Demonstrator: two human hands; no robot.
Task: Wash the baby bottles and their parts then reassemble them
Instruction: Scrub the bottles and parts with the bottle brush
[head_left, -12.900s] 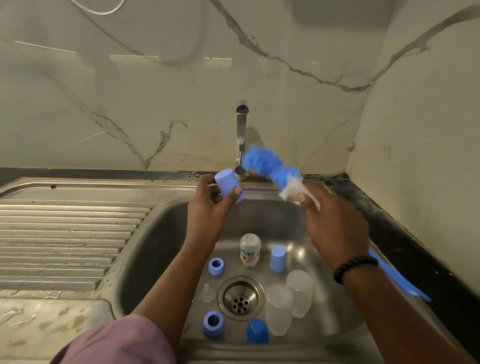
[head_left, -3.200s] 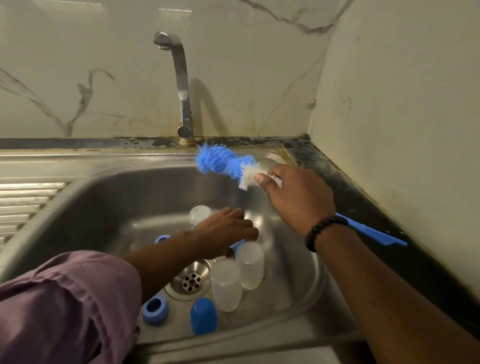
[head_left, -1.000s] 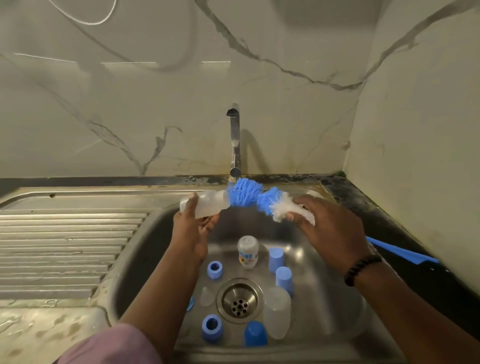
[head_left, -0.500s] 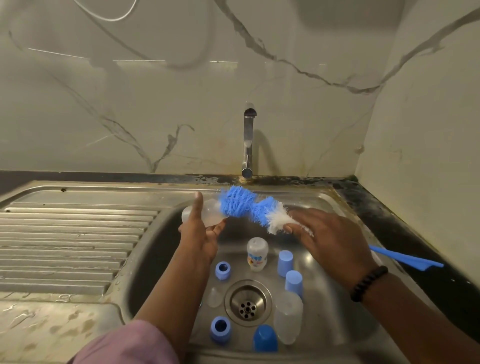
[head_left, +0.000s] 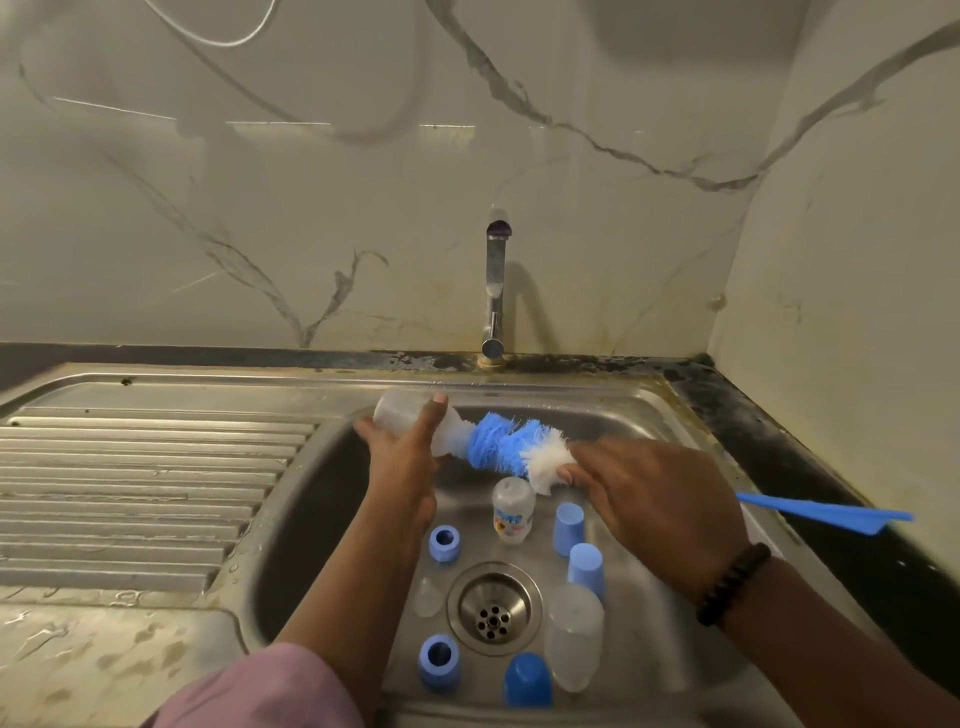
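Over the far part of the sink (head_left: 311, 499), the left hand (head_left: 402, 457) held a clear baby bottle (head_left: 415, 423) on its side, the thumb across the top of it and the other fingers curled round beneath, so the bottle lay within the grasp with its closed base jutting left past the thumb and its mouth pointing right. Into that mouth went the blue bristle head of a bottle brush (head_left: 498, 447); most of the blue bristles and the white tuft behind them showed outside the bottle, between the two hands. The right hand (head_left: 654, 499) was clenched on the brush just behind the white tuft, fingertips touching it, and the flat blue handle stuck out to the right past the wrist, over the dark tabletop (head_left: 779, 441). A beaded bracelet (head_left: 732, 582) circled that wrist.

On the sink floor, below the hands, stood a small printed bottle (head_left: 513, 512), upright, far of the drain (head_left: 493, 608). Two pale blue caps (head_left: 576, 543) stood right of it, a frosted bottle (head_left: 574, 636) near-right of the drain, and a darker blue cap (head_left: 527, 680) just beside that. Two blue screw rings (head_left: 443, 543) sat left of the drain, one far and one near, with a clear teat (head_left: 427, 597) between them. The faucet (head_left: 493, 291) rose at the far rim; whether water ran could not be told.
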